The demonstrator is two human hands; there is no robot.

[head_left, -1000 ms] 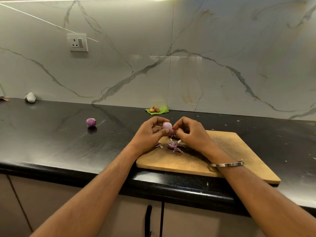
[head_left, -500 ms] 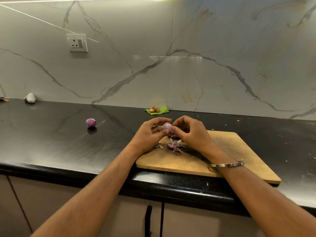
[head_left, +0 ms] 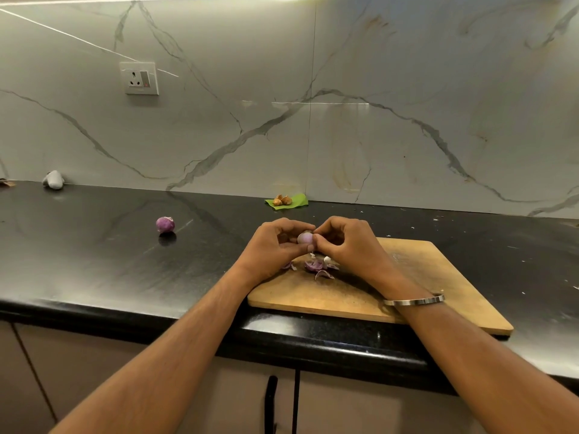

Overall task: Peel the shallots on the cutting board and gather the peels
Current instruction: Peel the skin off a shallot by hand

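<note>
From the head view, both hands meet above the far left part of the board [head_left: 360, 296]. The left hand [head_left: 275, 245] has its fingers curled and its thumb and fingertips pinch a pale purple shallot [head_left: 305, 238] from the 9 o'clock side. The right hand [head_left: 344, 242], fingers also curled, pinches at the shallot's 3 o'clock edge, probably on a bit of skin, though the spot is too small to be sure. The shallot is held in the air, just above the board.

Below the hands, a small heap of purple and white peels [head_left: 316, 267] lies on the board. A metal bangle [head_left: 413, 299] circles the right wrist.

A second shallot [head_left: 165, 224] sits on the black counter [head_left: 94, 261] at 9 o'clock from the hands, well apart from the board. At 12 o'clock, against the marble wall, a green leaf [head_left: 294, 202] carries brown bits. A socket [head_left: 141, 78] is on the wall at 11 o'clock; no writing on it can be read.
</note>
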